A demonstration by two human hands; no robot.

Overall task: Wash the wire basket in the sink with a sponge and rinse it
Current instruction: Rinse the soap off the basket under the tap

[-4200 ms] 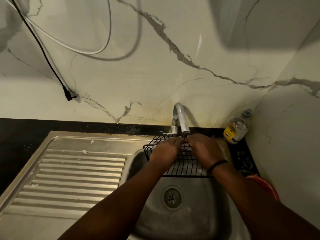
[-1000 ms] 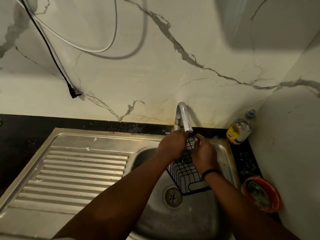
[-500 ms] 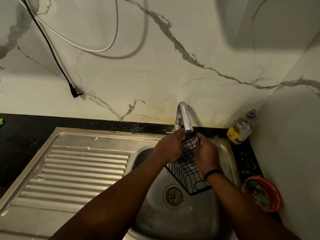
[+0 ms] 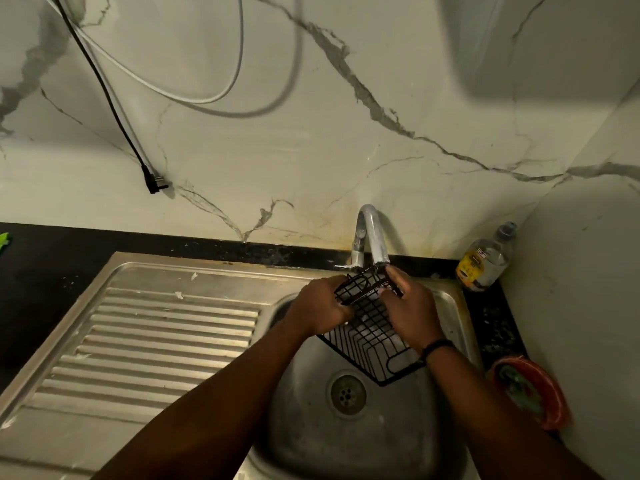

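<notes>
A black wire basket point(image 4: 372, 336) is held tilted over the steel sink bowl point(image 4: 332, 434), its upper end right under the spout of the chrome tap point(image 4: 372, 233). My left hand point(image 4: 320, 306) grips its left side near the top. My right hand point(image 4: 410, 310) holds its right side, fingers up by the spout. The basket's lower corner points down toward the drain point(image 4: 347, 393). No sponge shows in either hand. Whether water is running is hard to tell.
A ribbed steel draining board point(image 4: 156, 334) lies left of the bowl. A clear bottle with a yellow label point(image 4: 485, 263) stands in the back right corner. A red bowl point(image 4: 535, 393) sits on the dark counter at right. Cables with a black plug point(image 4: 154, 183) hang on the marble wall.
Over four seconds the basket went from lying flat across the bowl to tilted upright under the spout. In the last second it rose slightly and both hands shifted along its top edge.
</notes>
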